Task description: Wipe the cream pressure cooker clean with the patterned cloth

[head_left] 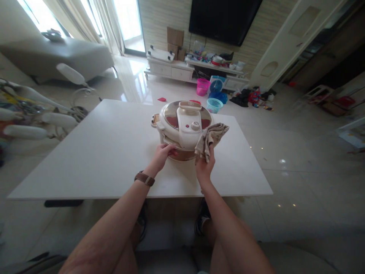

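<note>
A cream electric pressure cooker (182, 118) with a shiny lid, a top handle and a round valve knob stands upright on the white table (119, 152). My left hand (164, 155) has its fingers curled at the cooker's front left edge, under the lid's rim, and seems to grip it. A brown watch strap circles that wrist. In my right hand (205, 165) is a crumpled beige patterned cloth (212, 137), held against the cooker's front right side. The cloth hides part of the lid's edge and some of my fingers.
Beyond the table, a pink basket (202, 86) and a light blue basket (214, 105) stand on the tiled floor. A cluttered low white cabinet (173, 70) lies under the television (225, 19). White padded equipment (61, 120) is close to the table's left side.
</note>
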A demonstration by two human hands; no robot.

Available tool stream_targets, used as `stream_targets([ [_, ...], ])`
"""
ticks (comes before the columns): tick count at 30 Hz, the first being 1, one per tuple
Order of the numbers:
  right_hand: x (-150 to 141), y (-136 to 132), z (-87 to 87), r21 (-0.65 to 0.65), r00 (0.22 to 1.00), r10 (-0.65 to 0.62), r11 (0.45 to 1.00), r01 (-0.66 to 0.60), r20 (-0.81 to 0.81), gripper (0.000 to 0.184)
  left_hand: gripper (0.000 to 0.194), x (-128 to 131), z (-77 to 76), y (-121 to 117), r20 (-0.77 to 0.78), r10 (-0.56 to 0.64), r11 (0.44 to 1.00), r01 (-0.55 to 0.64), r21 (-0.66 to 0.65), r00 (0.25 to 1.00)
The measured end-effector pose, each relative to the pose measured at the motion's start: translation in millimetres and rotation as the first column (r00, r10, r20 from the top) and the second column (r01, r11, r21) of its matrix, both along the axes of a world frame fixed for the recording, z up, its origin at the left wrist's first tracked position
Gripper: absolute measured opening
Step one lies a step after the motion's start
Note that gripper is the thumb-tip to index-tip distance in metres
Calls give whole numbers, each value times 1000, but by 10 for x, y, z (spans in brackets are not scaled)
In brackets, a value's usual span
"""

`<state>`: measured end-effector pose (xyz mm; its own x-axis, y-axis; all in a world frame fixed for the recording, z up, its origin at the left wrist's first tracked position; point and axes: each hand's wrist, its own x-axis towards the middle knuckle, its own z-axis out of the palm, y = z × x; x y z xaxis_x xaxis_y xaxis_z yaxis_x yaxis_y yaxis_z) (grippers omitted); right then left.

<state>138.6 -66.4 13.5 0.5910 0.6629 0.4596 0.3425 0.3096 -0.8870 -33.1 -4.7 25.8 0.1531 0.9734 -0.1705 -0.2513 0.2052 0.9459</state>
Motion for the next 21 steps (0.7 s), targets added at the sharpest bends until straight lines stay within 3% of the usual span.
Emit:
stream_targets([
  [4, 13, 43, -17, -55, 982, -15, 998, 5, -191, 52, 33, 3, -11, 8, 9, 0, 1000, 0, -12, 1000],
  [11, -4, 25, 48, -74, 969, -34, 997, 16, -243, 48, 34, 8, -3, 6, -4, 2, 1000, -3, -24, 1000],
  [16, 53, 122, -53, -89, 942, -68, 995, 41, -328, 52, 36, 12, 15, -12, -14, 2, 1000, -2, -14, 1000],
  [18, 82, 183, -160, -171, 884, -141, 983, 71, -446, 53, 36, 11, 12, -14, -20, 4, 1000, -5, -14, 1000],
  [21, 84, 235, -374, -321, 713, -231, 947, 9, -663, 44, 36, 5, 2, -7, -33, 20, 1000, -20, 2, 999],
])
